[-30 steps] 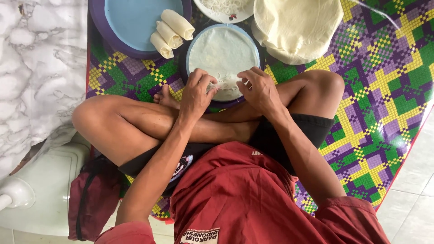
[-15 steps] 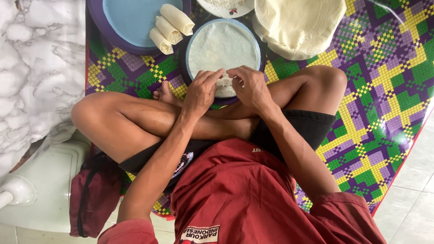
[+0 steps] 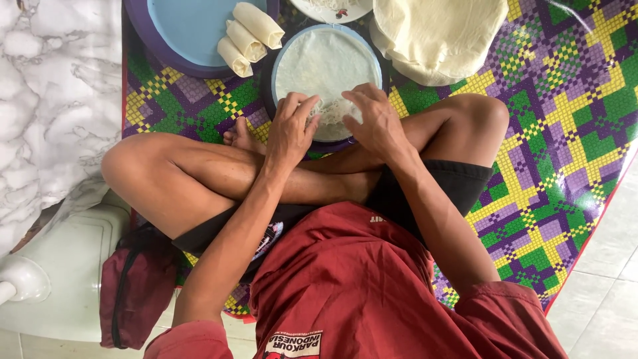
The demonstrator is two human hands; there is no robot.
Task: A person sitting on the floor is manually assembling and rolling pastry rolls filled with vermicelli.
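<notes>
Both hands down on the thin wrapper [image 3: 325, 63] spread over the blue plate [image 3: 284, 50]: left hand [image 3: 290, 127] and right hand [image 3: 375, 119] pinching its near edge over the noodle filling [image 3: 330, 112]. Could tear if tugged too hard.

A thin, matt, translucent white wrapper sheet [image 3: 325, 63] lies on a smooth blue plastic plate [image 3: 282, 46] over a glossy woven-pattern plastic mat of purple, green and yellow [image 3: 565, 119], beside a soft matt stack of cream dough sheets [image 3: 438, 33], a veined, polished white marble slab [image 3: 46, 100] and a dull maroon cloth bag [image 3: 136, 286].
</notes>
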